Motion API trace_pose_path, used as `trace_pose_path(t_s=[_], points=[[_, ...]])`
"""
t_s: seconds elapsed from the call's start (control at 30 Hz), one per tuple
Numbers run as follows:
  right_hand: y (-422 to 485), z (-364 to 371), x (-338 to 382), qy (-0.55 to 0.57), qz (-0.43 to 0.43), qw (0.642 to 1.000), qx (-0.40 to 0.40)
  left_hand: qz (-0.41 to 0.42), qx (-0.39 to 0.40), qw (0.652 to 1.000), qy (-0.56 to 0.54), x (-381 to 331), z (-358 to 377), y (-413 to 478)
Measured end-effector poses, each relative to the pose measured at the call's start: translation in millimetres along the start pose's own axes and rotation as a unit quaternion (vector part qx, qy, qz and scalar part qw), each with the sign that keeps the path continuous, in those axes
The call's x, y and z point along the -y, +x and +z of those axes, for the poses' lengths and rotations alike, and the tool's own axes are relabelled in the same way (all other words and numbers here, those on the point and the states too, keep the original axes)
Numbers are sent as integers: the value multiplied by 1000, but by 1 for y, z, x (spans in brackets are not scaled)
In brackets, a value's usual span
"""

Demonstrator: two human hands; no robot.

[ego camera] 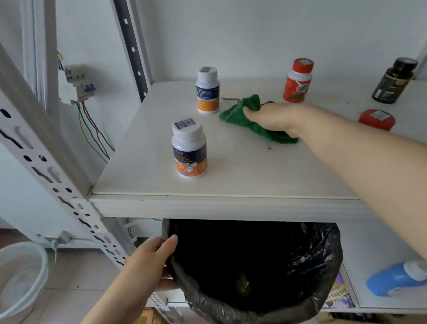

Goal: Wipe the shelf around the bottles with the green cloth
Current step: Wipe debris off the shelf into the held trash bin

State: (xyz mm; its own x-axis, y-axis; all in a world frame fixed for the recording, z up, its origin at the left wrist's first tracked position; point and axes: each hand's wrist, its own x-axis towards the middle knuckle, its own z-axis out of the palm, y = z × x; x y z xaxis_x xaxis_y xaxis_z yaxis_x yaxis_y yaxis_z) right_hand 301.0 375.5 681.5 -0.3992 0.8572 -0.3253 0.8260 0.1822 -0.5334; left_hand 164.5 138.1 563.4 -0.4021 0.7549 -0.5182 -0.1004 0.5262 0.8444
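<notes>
Green cloth (244, 115): knitted, likely soft, light, limp; on shelf (237, 183) between white bottle (207, 90) and red bottle (297, 81). Right hand (277, 119) grip curls round its bunched near end, the sensible hold. Left hand (149, 261) pinches bin bag (269, 316) rim.

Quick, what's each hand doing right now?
Left hand: grips the rim of the black bin bag.
Right hand: holds the green cloth against the shelf.

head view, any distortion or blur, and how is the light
Head view: wide-angle bend leans the shelf post at left; soft even light, faint shadows; the blue bottle at lower right is blurred; the bin bag is black inside, no detail.
</notes>
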Motion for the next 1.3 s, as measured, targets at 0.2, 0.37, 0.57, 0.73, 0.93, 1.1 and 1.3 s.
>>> trace_pose_path(t_s=[0.2, 0.37, 0.57, 0.73, 0.93, 1.1, 1.3], points=[[-66, 11, -10, -2, 21, 998, 60, 3, 9, 1000, 1, 1, 7, 2], [-107, 20, -24, -37, -14, 997, 68, 2, 30, 1000, 1, 2, 12, 2], [-126, 30, -45, 167, -13, 980, 111, 7, 51, 999, 10, -2, 18, -2], [-137, 19, -63, 442, 9, 887, 136, 5, 60, 998, 5, -3, 23, -6], [-148, -23, -50, 490, -58, 868, 55, 6, 66, 998, 7, -2, 25, -9], [-130, -30, -23, 417, -116, 899, -59, 5, 68, 998, -4, -2, 26, -9], [-105, 31, -26, -113, -135, 984, 5, 9, 65, 998, -10, -2, 27, -8]])
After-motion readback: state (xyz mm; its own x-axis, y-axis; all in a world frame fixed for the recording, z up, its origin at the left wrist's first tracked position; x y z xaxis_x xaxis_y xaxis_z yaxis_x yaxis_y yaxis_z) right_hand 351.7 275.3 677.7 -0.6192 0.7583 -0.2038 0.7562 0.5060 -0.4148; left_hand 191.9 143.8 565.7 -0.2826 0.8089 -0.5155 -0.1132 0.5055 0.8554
